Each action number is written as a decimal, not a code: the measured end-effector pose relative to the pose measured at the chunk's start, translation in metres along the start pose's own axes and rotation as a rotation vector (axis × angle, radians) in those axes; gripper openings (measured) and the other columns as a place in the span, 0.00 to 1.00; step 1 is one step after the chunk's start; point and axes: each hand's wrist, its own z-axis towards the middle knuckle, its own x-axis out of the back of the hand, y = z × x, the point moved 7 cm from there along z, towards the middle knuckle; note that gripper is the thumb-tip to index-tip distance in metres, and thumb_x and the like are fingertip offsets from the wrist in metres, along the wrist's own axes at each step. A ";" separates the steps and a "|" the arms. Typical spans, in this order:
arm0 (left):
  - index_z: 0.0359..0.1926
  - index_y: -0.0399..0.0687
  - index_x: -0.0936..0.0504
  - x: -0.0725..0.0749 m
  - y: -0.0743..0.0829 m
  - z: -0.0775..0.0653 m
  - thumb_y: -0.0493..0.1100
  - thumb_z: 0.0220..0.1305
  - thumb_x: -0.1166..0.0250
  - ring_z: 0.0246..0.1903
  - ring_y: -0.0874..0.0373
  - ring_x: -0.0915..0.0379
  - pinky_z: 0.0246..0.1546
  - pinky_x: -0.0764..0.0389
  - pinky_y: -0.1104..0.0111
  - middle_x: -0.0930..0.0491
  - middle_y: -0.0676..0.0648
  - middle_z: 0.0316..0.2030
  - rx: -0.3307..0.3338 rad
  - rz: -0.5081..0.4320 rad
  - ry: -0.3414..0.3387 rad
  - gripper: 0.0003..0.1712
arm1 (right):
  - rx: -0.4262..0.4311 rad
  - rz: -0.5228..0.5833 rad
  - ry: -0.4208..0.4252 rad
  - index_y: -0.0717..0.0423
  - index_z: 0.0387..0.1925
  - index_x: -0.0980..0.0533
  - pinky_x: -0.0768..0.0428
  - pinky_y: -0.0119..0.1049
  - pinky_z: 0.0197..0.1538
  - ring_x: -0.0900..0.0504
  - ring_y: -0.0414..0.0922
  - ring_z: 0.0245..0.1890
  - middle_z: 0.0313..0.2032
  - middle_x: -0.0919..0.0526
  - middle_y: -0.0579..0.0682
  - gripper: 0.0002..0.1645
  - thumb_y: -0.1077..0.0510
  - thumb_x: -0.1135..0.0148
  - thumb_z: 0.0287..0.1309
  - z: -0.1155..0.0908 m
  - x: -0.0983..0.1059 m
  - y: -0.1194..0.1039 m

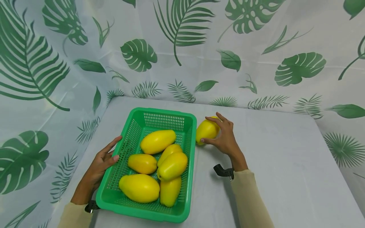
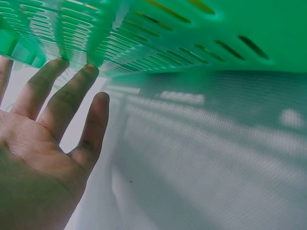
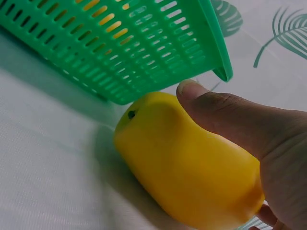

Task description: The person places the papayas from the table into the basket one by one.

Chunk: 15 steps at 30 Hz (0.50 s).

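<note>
A green plastic basket (image 1: 192, 164) with slotted walls holds several yellow papayas (image 1: 139, 188). My left hand (image 1: 99, 166) is at its left side. Straight fingers touch the outer wall in the left wrist view, and the thumb rests on the rim in the head view. Just outside the right wall, another yellow papaya (image 3: 177, 158) lies on the table. My right hand (image 1: 223, 134) grips it, thumb on the near side and fingers round the far side. The papaya's dark stem spot shows in the right wrist view.
The table (image 1: 285, 164) has a white cover and extends to the right of the basket. A white sheet (image 1: 196, 76) with green leaf prints hangs behind and along the sides. Both wrists wear black straps, the right one with a dark camera mount (image 1: 223, 171).
</note>
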 end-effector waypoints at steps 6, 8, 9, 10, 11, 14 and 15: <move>0.87 0.56 0.51 0.001 -0.001 0.000 0.32 0.82 0.51 0.59 0.57 0.16 0.52 0.10 0.61 0.22 0.52 0.71 0.002 0.001 0.003 0.40 | 0.003 -0.003 -0.015 0.43 0.74 0.26 0.37 0.76 0.72 0.54 0.64 0.81 0.85 0.49 0.57 0.55 0.47 0.11 0.44 0.003 -0.004 0.005; 0.87 0.56 0.51 0.001 -0.001 0.000 0.32 0.82 0.51 0.59 0.58 0.16 0.52 0.10 0.61 0.23 0.53 0.71 0.004 -0.006 0.004 0.40 | 0.006 -0.006 -0.020 0.42 0.75 0.27 0.36 0.76 0.71 0.53 0.65 0.81 0.85 0.50 0.57 0.56 0.48 0.10 0.44 0.004 -0.005 0.006; 0.87 0.57 0.51 0.001 -0.001 0.000 0.32 0.82 0.51 0.60 0.58 0.16 0.52 0.10 0.61 0.23 0.53 0.71 0.005 -0.008 0.003 0.40 | 0.006 -0.009 -0.023 0.42 0.75 0.27 0.35 0.75 0.71 0.53 0.65 0.80 0.85 0.50 0.57 0.56 0.48 0.10 0.44 0.005 -0.006 0.007; 0.87 0.57 0.51 0.001 -0.001 0.000 0.32 0.82 0.51 0.60 0.58 0.16 0.52 0.10 0.61 0.23 0.53 0.71 0.005 -0.013 0.002 0.40 | 0.005 -0.010 -0.028 0.41 0.76 0.28 0.35 0.75 0.70 0.52 0.65 0.80 0.85 0.51 0.57 0.57 0.48 0.10 0.44 0.006 -0.006 0.007; 0.87 0.57 0.51 0.001 -0.001 0.000 0.32 0.82 0.51 0.60 0.58 0.16 0.52 0.10 0.61 0.23 0.52 0.71 0.004 -0.017 0.000 0.40 | 0.005 -0.012 -0.032 0.41 0.76 0.28 0.34 0.75 0.70 0.52 0.65 0.80 0.85 0.51 0.57 0.57 0.48 0.10 0.44 0.007 -0.007 0.008; 0.87 0.56 0.51 0.000 0.000 0.000 0.32 0.82 0.51 0.59 0.57 0.16 0.52 0.10 0.61 0.23 0.52 0.71 -0.001 -0.028 -0.008 0.40 | 0.000 -0.015 -0.052 0.40 0.77 0.30 0.33 0.76 0.69 0.51 0.67 0.80 0.85 0.53 0.57 0.59 0.48 0.10 0.43 0.009 -0.009 0.010; 0.87 0.56 0.51 0.000 0.000 0.001 0.32 0.82 0.51 0.59 0.57 0.16 0.52 0.10 0.61 0.22 0.52 0.71 -0.002 -0.032 -0.010 0.40 | -0.005 -0.017 -0.060 0.39 0.78 0.31 0.32 0.77 0.69 0.51 0.67 0.80 0.85 0.54 0.58 0.60 0.48 0.10 0.42 0.009 -0.009 0.010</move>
